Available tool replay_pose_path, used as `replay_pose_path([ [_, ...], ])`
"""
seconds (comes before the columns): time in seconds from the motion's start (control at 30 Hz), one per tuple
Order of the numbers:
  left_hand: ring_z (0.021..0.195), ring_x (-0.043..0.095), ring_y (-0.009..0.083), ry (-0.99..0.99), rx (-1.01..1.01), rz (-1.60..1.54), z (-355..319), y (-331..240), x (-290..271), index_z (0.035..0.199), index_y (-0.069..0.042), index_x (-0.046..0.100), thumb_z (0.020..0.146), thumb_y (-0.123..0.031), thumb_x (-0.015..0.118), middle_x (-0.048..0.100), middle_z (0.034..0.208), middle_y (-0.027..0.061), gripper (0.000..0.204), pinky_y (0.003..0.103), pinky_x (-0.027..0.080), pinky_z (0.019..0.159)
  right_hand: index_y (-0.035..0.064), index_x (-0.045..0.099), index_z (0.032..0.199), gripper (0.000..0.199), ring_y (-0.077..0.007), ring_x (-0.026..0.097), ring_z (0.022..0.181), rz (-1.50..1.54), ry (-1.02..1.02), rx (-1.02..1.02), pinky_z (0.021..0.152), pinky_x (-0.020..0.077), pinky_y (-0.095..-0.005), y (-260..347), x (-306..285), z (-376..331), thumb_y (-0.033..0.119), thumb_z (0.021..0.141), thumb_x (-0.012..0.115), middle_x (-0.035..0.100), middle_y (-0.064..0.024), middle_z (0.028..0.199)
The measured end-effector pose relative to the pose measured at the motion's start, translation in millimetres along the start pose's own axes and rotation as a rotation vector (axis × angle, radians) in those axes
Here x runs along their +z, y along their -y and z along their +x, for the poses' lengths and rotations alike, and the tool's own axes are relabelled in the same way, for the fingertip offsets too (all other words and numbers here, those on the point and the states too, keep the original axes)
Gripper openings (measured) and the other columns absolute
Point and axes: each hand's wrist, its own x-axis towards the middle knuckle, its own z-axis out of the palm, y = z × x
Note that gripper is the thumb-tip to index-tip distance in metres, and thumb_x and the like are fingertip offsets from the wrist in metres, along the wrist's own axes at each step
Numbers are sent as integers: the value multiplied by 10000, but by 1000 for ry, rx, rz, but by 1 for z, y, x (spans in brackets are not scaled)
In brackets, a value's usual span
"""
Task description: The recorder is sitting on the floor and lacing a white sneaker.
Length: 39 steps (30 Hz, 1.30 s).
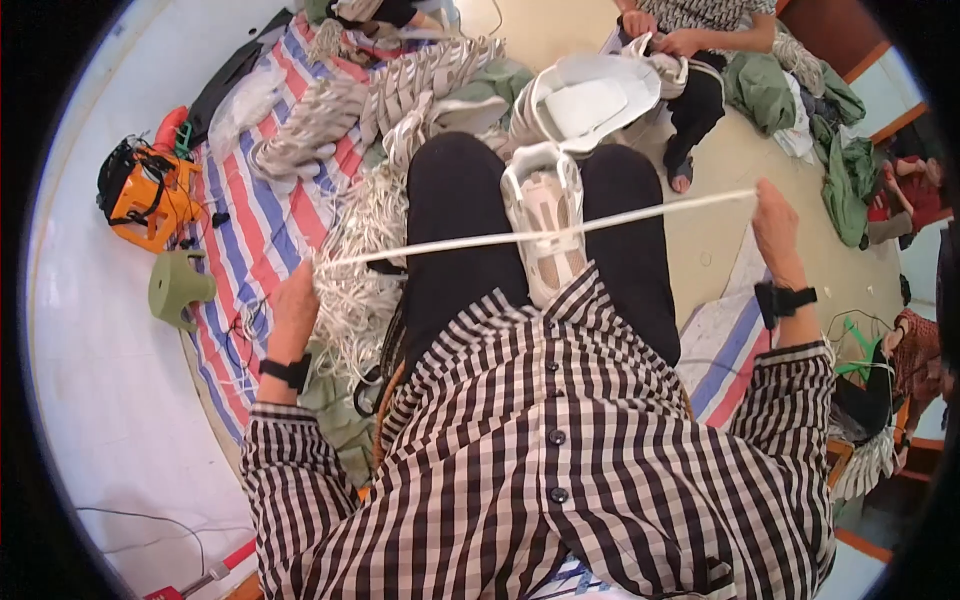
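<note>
A white shoelace (450,244) is stretched nearly straight between my two hands, rising a little toward the right. My left hand (293,303) is closed on one end, out beyond my left thigh. The other end is gripped in my right hand (776,232), held somewhat higher and wide to the right. Between my thighs stands a beige and white sneaker (541,205), its opening turned away from me. The lace crosses the sneaker's front; whether it runs through the eyelets I cannot tell.
A heap of white laces (360,265) lies by my left leg on a striped sheet (290,215). Stacked shoe uppers (315,120) and a white open bag (585,100) are ahead. At left stand an orange stool (150,215) and a green stool (180,290). Another person's hands (665,35) work opposite.
</note>
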Motion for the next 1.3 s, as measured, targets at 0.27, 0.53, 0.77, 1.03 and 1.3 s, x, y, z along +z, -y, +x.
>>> replay_pose_path([
  [0.27, 884, 560, 432, 5, -213, -33, -84, 112, -11, 1113, 34, 558, 793, 22, 458, 608, 1001, 248, 335, 466, 445, 747, 53, 506, 901, 110, -452, 571, 787, -225, -110, 511, 666, 432, -528, -157, -71, -96, 76, 862, 406, 597, -226, 805],
  [0.53, 933, 523, 432, -127, -213, -134, -66, 145, -23, 1126, -10, 533, 866, -122, 429, 555, 1000, 245, 301, 478, 411, 772, 57, 508, 910, 112, -468, 560, 813, -315, -297, 814, 682, 422, -539, -228, -161, -211, 104, 857, 421, 594, -243, 823],
  [0.77, 1137, 434, 368, -221, -144, 111, -73, 172, -6, 1295, -51, 423, 923, -155, 424, 430, 1256, 194, 387, 422, 360, 938, 43, 495, 908, 63, -460, 566, 855, -439, -327, 982, 692, 429, -523, -231, -196, -257, 77, 855, 491, 598, -243, 836],
  [1.03, 1201, 440, 386, -228, -534, 188, -186, 149, -24, 1433, -31, 287, 918, -165, 504, 434, 1351, 236, 575, 412, 353, 1018, 35, 539, 992, 151, -341, 624, 727, -96, -543, 875, 629, 466, -402, -210, -175, -224, 40, 867, 454, 622, -182, 735],
  [1.3, 961, 548, 487, 51, -950, 123, -176, 94, -72, 1019, 25, 528, 845, -84, 438, 577, 1063, 302, 224, 541, 424, 805, 22, 598, 942, 119, -124, 622, 664, 1143, -130, 669, 576, 501, -257, -10, -62, -87, 66, 856, 529, 639, -53, 755],
])
